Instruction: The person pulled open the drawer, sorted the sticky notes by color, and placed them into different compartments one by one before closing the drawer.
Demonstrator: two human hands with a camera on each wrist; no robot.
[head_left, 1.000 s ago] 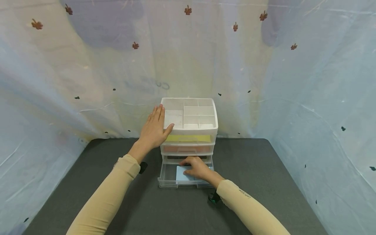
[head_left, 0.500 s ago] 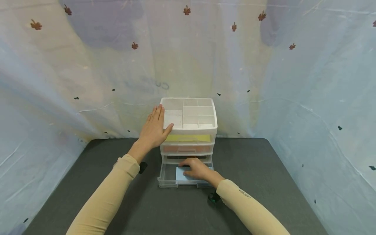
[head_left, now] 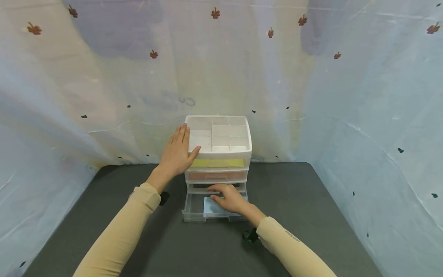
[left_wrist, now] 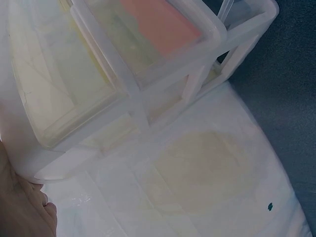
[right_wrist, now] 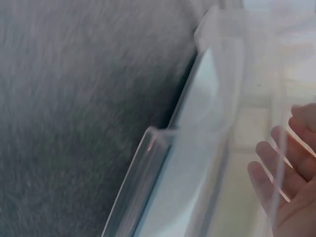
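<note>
A white plastic drawer unit point(head_left: 231, 131) stands at the table's far side. My left hand point(head_left: 175, 152) rests on the left edge of its top, fingers straight and thumb toward the front rim; only part of that hand point(left_wrist: 24, 205) shows in the left wrist view. The clear bottom drawer point(head_left: 194, 216) is pulled out. Inside it, toward the right, lies light blue paper point(head_left: 212, 206). Over the paper is my right hand point(head_left: 230, 198), hiding part of it. In the right wrist view this hand's fingers point(right_wrist: 274, 160) are spread and slightly bent, holding nothing.
Yellow paper point(head_left: 218, 163) and orange paper point(head_left: 218, 176) show through the upper two drawers, which are closed. The unit's top has several compartments. Dark table point(head_left: 283, 207) surrounds it, and a pale patterned curtain point(head_left: 221, 69) hangs behind and along both sides.
The head view has turned slightly right. My right hand has risen a little from the blue paper, its thumb now farther from it. The left hand stays on the unit.
</note>
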